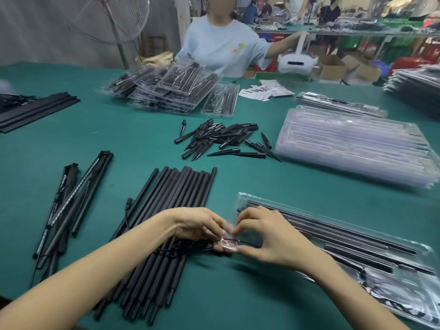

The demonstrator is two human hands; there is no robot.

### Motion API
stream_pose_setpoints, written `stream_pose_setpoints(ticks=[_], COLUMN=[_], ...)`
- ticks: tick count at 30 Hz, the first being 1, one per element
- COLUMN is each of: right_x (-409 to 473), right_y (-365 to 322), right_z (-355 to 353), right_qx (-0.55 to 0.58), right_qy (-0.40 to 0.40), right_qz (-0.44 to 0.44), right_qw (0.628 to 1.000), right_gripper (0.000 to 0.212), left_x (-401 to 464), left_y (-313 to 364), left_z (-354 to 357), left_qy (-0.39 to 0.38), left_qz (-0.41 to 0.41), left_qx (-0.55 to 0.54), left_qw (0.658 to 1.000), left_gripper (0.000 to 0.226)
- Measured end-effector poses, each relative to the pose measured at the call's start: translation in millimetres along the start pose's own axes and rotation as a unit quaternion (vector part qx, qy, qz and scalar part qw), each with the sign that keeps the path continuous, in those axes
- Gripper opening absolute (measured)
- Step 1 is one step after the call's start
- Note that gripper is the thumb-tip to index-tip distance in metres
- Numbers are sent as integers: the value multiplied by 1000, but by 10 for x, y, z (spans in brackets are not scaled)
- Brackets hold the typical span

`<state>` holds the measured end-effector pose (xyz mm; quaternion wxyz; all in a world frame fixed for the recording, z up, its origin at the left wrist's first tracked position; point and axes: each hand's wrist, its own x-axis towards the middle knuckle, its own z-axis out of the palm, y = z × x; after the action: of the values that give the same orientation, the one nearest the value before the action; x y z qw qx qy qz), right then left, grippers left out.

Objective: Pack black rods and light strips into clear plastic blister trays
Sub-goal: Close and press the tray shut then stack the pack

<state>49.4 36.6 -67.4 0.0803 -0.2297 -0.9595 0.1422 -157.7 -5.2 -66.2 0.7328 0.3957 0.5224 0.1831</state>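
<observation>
**packer_q:** Clear plastic tray [357, 239] w/ black rods already in it, lying on the counter [142, 139] at the person's right. Which step is this, imo?

**linehand:** Looks like the wire/small-parts bit, not rod loading. Both hands meet at the tray's near-left end. Left hand [200, 226] has fingers curled, pinching a thin black wire [181, 246] plus a bit of clear film. Right hand [266, 236] pinches the same clear bit from the other side, thumb under, fingers over. Can't tell if it's a little bag or a tray flap, too blurry.

**packer_q:** And the rest of the stock?

**linehand:** Loose black rods [171, 210] in a row under the left forearm, touching the wire. Light strips [71, 198] in a heap further left. Black spikes [221, 139] piled mid-counter, stack of empty trays [352, 148] beyond the one in use, filled trays [171, 89] stacked at the far side near another person in a pale tee.

**packer_q:** Next move?

**linehand:** My guess: tuck the wire into its pocket at the tray end w/o kinking it, then press it down. Needs both hands to stay fine, it's springy stuff prob.

**packer_q:** Any brand or label readable?

**linehand:** Nope. White leaflets [264, 91] at the far edge have print but it's too small to read.
</observation>
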Motion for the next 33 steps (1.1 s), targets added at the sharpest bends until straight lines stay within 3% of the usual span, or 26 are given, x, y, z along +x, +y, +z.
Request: stream_pose_setpoints(ticks=[3,8,10,14,17,20,23,25,28,30,33], right_x=[-56,-86,-89,-103,-85,-83,-65,17,253,429,670], right_y=[-32,-92,-80,-35,16,58,107,152,257,274,235], right_z=[40,134,147,199,233,227,160,66,-34,-85,-179], right_qx=[21,32,46,94,135,133,206,257,128,26,-13], right_qy=[47,203,215,150,97,69,49,62,71,0,-155], right_qz=[-11,-55,-58,-14,8,6,-10,8,32,-7,-45], right_qw=[999,977,974,984,986,989,977,964,989,1000,987], right_gripper=[27,11,13,43,67,75,63,47,32,27,28], left_x=[-1,47,51,41,20,18,49,68,104,125,137], left_y=[-19,-83,-81,-76,-60,-62,-89,-104,-128,-144,-171], left_z=[12,34,49,44,25,83,149,170,206,239,270], left_qy=[11,47,54,72,86,82,101,128,164,199,227], left_qz=[11,40,33,16,-5,8,39,44,45,48,56], left_qx=[-12,-29,-32,-24,-81,-32,6,-7,-13,-9,-20], left_qw=[1000,998,997,997,993,996,994,991,985,979,972], left_gripper=[23,13,11,23,39,31,8,6,7,8,8])
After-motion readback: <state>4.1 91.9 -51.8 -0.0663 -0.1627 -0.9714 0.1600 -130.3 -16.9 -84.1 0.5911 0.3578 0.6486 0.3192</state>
